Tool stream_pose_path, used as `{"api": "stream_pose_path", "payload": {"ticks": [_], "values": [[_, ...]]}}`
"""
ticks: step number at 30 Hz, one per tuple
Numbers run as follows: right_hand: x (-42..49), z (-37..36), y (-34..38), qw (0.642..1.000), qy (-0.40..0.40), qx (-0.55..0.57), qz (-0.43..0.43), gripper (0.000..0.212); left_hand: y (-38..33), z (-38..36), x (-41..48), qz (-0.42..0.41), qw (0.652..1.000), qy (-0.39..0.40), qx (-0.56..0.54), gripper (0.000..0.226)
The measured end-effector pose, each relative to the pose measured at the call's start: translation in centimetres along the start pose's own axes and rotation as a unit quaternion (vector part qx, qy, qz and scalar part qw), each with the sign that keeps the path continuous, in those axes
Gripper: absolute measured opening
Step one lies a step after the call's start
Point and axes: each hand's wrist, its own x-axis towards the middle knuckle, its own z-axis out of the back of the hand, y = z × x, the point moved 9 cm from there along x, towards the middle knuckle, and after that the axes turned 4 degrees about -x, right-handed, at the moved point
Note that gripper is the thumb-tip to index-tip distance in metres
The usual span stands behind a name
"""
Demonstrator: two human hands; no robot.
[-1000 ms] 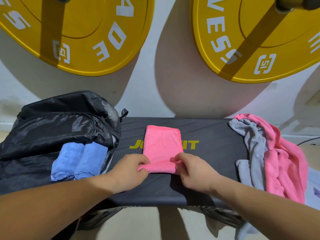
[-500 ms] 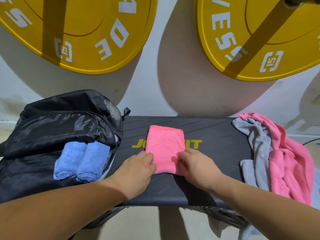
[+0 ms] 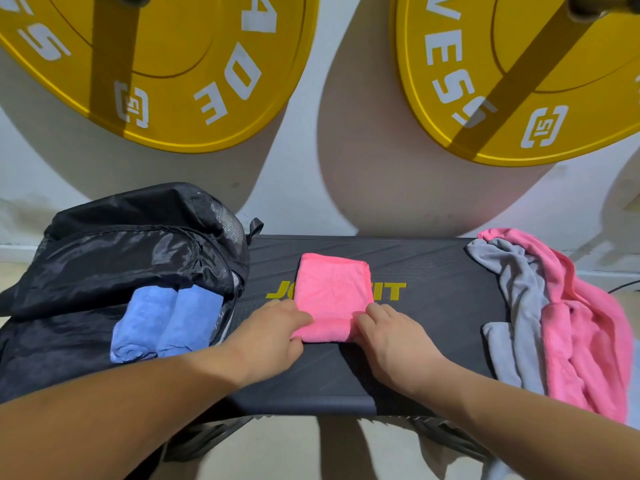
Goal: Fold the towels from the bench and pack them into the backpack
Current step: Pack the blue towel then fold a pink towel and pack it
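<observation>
- Since a second ago, both hands have let go of the towel's raised near edge, and it now lies flat.
- The left hand (image 3: 273, 337) and right hand (image 3: 394, 344) rest on the near corners of the folded towel (image 3: 332, 289). Their fingers are fairly straight, pressing and gripping nothing.
- The folded towel is pink and lies mid-bench (image 3: 436, 306), its long axis running from the person toward the wall.
- Yellow bench lettering reads "JO" and "IT"; the towel hides the middle letters.
- The plates (image 3: 173, 71) show "4", "DE" and "VESS", cut off by the frame.
- The backpack (image 3: 121, 244) lies at the left end with two blue towels (image 3: 166, 320) in its mouth, their far ends hidden.
- A grey towel (image 3: 519, 299) and a loose pink towel (image 3: 588, 334) are heaped at the right end, partly out of frame.
</observation>
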Motion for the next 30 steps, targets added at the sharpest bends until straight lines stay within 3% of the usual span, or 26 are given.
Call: {"api": "stream_pose_path", "payload": {"ticks": [3, 7, 11, 14, 16, 18, 20, 23, 28, 30], "values": [[0.4, 0.1, -1.5, 0.98, 0.054, 0.175, -0.074, 0.012, 1.3, 1.0, 0.0, 0.089, 0.981, -0.021, -0.168, 0.026], [-0.1, -0.5, -2.1, 0.923, 0.11, 0.341, -0.138, 0.008, 3.0, 0.2, -0.9, 0.207, 0.925, -0.001, -0.32, 0.01], [0.2, -1.4, -2.7, 0.89, 0.138, 0.38, -0.213, 0.01, 4.2, 0.2, -0.9, 0.232, 0.924, -0.037, -0.301, 0.005], [0.7, -1.9, -3.3, 0.866, 0.139, 0.402, -0.262, 0.015, 2.4, 1.5, -0.1, 0.095, 0.981, -0.084, -0.145, 0.007], [1.2, -1.7, -3.2, 0.899, 0.13, 0.34, -0.242, 0.014, -0.6, 1.2, 0.0, -0.059, 0.995, -0.073, -0.028, 0.014], [1.4, -0.8, -2.7, 0.948, 0.095, 0.227, -0.201, 0.013, -3.1, 0.1, -0.6, -0.153, 0.983, -0.051, 0.091, 0.015], [1.6, 1.0, -1.2, 0.987, 0.019, 0.119, -0.105, 0.008, -4.0, -0.5, -1.1, -0.164, 0.976, -0.037, 0.137, 0.012], [0.7, 2.2, 1.6, 0.998, -0.031, 0.034, 0.041, 0.022, -3.6, -0.7, -1.2, -0.159, 0.973, -0.036, 0.166, 0.022], [0.3, 1.8, 1.3, 0.997, -0.048, -0.003, 0.059, 0.033, -3.1, -0.9, -0.6, -0.142, 0.974, -0.032, 0.174, 0.028], [0.5, 1.5, 1.2, 0.998, -0.029, -0.005, 0.06, 0.029, -2.4, -0.5, -0.1, -0.109, 0.988, -0.016, 0.111, 0.029]]}}
